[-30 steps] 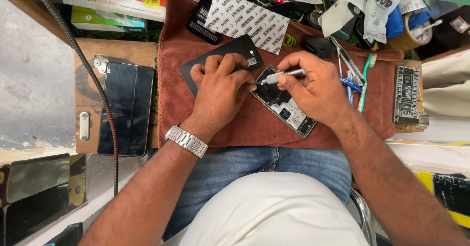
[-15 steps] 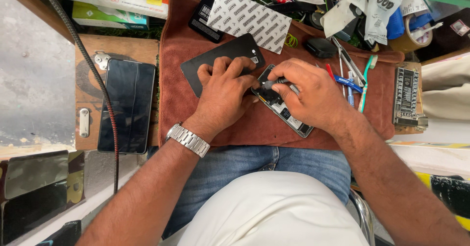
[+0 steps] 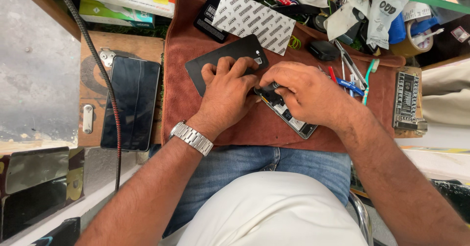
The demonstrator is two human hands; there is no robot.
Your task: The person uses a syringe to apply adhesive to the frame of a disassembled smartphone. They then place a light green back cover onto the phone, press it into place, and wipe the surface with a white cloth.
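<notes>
Head view: right hand (image 3: 306,94) has closed lower over opened phone (image 3: 289,116), tool nearly hidden.

A dark-screened phone (image 3: 130,104) lies flat at the left. A white patterned sleeve (image 3: 254,20) rests at far centre. Red-white and green cartons (image 3: 122,1) are stacked at far left. White pouches (image 3: 382,15) crowd the far right.

Two hands over an opened phone on a cloth mat

The opened phone (image 3: 289,116) lies on the cloth mat (image 3: 181,94), under the right hand (image 3: 306,94), with the left hand (image 3: 227,91) touching it from the left. A back cover (image 3: 230,55) lies behind the left hand, partly under its fingers. Left of the mat, a separate phone (image 3: 129,104) rests on a wooden board (image 3: 127,42). Right of the mat sits a circuit board (image 3: 406,101); tweezers (image 3: 350,62) lie behind the right hand.
</notes>
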